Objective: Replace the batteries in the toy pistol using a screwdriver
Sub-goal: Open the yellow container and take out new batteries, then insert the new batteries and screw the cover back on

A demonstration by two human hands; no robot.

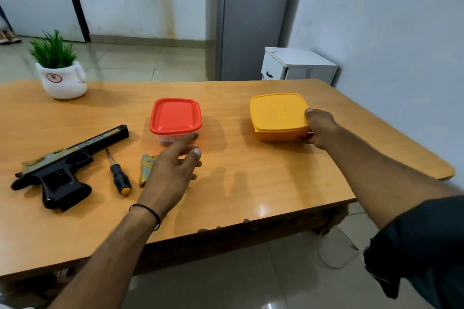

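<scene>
- One wooden surface (251, 183) carries everything the job needs, and of all that only a box is in our hands.
- The toy pistol (62, 168) lies on its side at the left of the surface, barrel pointing away, well apart from both hands. Its grip shows a dark open recess, so we judge the battery bay is already uncovered.
- The yellow box (278, 115) stands lidded at the far right. Our right hand (320, 130) grips its near right corner, thumb on the lid edge and fingers curled round the wall. We guess it holds fresh batteries or is meant for the old ones, but its walls are opaque and we cannot tell.
- The red-lidded box (175, 116) stands closed in the middle, with something dark showing through its clear wall. We cannot make out what it is.
- Our left hand (168, 173) hovers open just in front of the red-lidded box, fingers spread and loose, holding nothing. Whether a fingertip touches the box we cannot tell.
- The screwdriver (119, 175) lies untouched between the pistol and the left hand, so we take the unscrewing as done.
- The small gold-toned cover piece (145, 168) lies beside the screwdriver, partly hidden by our left hand. It looks like the plate off the grip.
- Left to do, as we judge it: open a box, swap the cells, refit the cover and drive the screw home. Whether the old cells are out of the grip does not show.
</scene>
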